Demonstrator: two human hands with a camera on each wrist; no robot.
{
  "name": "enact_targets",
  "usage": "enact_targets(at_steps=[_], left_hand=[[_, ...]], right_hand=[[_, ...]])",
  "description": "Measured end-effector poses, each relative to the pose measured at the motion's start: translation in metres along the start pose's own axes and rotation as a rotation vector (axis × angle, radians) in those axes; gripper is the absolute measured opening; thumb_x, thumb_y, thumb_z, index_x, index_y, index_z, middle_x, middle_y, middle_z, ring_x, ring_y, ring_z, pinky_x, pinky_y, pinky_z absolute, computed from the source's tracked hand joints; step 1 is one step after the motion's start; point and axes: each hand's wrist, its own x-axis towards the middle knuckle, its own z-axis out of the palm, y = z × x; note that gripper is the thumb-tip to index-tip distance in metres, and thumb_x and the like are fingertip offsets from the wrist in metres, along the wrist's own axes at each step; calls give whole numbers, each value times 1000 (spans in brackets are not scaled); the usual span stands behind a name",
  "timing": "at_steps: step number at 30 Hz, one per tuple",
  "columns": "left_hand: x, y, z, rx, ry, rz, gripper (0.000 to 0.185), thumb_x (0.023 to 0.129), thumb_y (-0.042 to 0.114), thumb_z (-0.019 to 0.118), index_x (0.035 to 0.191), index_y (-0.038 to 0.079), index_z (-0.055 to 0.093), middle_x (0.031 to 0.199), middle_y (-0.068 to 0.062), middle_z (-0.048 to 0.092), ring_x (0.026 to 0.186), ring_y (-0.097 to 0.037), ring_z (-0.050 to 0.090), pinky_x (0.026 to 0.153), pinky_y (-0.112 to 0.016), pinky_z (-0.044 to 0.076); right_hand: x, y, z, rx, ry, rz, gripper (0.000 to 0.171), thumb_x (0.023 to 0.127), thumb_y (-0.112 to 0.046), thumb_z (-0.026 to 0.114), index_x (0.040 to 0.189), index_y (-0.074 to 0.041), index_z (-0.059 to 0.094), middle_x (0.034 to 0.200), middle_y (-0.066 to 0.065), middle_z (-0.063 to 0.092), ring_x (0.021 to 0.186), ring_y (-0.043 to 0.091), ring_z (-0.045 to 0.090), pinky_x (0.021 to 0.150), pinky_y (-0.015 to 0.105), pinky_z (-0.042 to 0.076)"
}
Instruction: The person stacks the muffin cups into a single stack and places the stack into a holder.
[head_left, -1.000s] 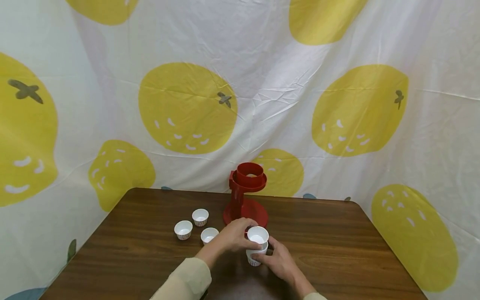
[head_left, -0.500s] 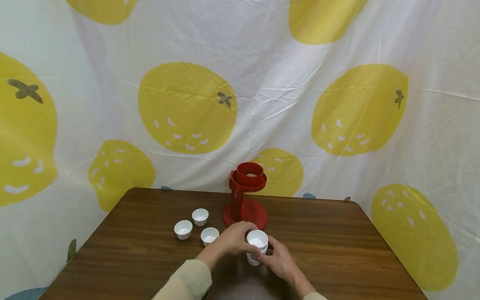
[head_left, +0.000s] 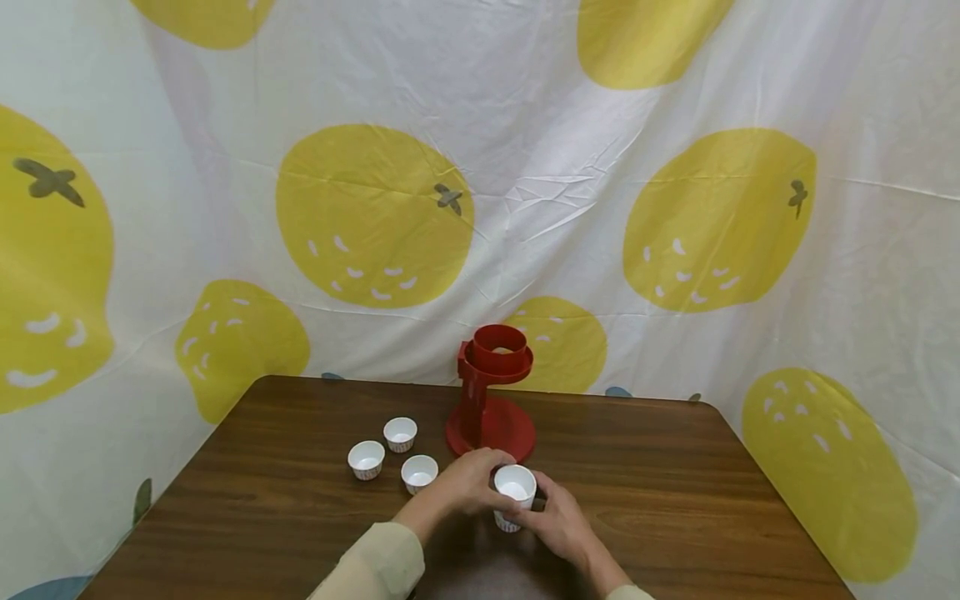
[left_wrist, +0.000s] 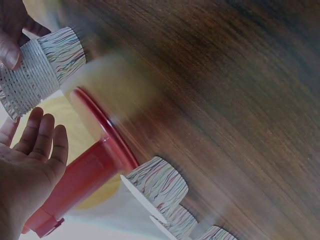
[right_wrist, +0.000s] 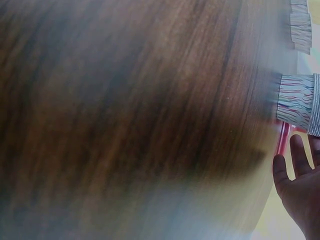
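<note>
A short stack of white paper cups [head_left: 514,490] with striped sides stands on the brown table [head_left: 675,500] just in front of a red stand [head_left: 491,392]. My left hand [head_left: 480,483] is against the stack's left side. In the left wrist view its fingers [left_wrist: 44,137] are straight, a small gap from the stack [left_wrist: 42,72]. My right hand [head_left: 542,515] grips the stack from the right and front; its thumb [left_wrist: 9,52] presses on the cup wall. The right wrist view is blurred, showing a cup [right_wrist: 296,102] and fingers [right_wrist: 295,165].
Three single paper cups [head_left: 366,458] [head_left: 400,433] [head_left: 419,471] sit on the table left of the stand. A white cloth with yellow fruit prints [head_left: 375,217] hangs close behind and beside the table. The stand's round base [left_wrist: 95,125] is right behind the stack.
The upper cup, held higher above the lower one a second ago, has come down and now sits deeper in the stack. Both hands stayed at the stack.
</note>
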Motion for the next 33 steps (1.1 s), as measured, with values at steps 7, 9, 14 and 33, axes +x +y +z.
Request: enact_targets(at_steps=[7,9,14,33], left_hand=[[-1,-1,1,-1,-16,-10,51,73,33,88,114,10,67,95,7,61,89,-8,53,82,-27,46],[-2,-1,1,4,-19,-12,54,74,34,88,117,9,67,99,6,62,92,-9,54,85,-28,46],[-5,-2,2,6,-13,-10,58,74,33,88,121,7,65,108,1,65,99,-12,56,90,-31,47],[-4,-2,-5,51,-33,27,52,73,33,88,115,12,67,99,7,65,94,-8,57,87,-29,47]], right_hand=[[1,0,0,1,-9,1,57,78,-22,84,127,-3,60,116,7,66,108,26,59,92,44,45],[0,0,0,-1,-11,1,59,78,-22,85,127,-3,60,116,8,66,108,26,59,92,44,45],[-1,-1,-1,8,-21,9,61,78,-22,84,130,-2,58,119,9,65,111,28,59,92,46,46],[-2,-3,2,52,-25,24,66,78,-18,84,134,-3,55,121,12,64,110,28,60,92,48,46]])
